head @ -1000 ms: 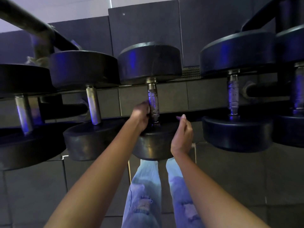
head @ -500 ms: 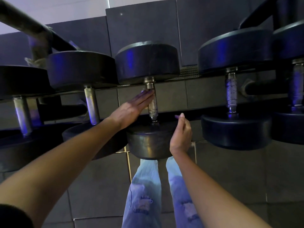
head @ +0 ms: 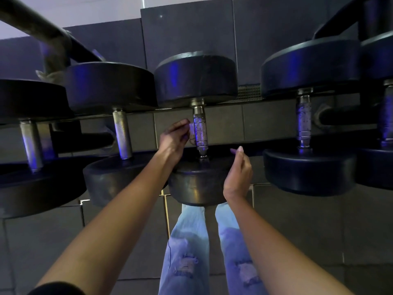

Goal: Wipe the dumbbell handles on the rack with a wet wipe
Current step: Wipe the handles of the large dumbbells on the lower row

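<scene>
The dumbbell heads (head: 195, 77) are coloured black, streaked with a blue sheen. The handles (head: 200, 133) are finished in silver and patterned with fine knurling. The wet wipe (head: 192, 129) is seen as pale white. The jeans (head: 187, 241) are dyed light blue; the floor tiles (head: 319, 231) are coloured grey.

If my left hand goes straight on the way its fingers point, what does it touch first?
Likely the knurled silver metal handle of the middle black dumbbell, just right of the left hand; depth is unclear.
</scene>
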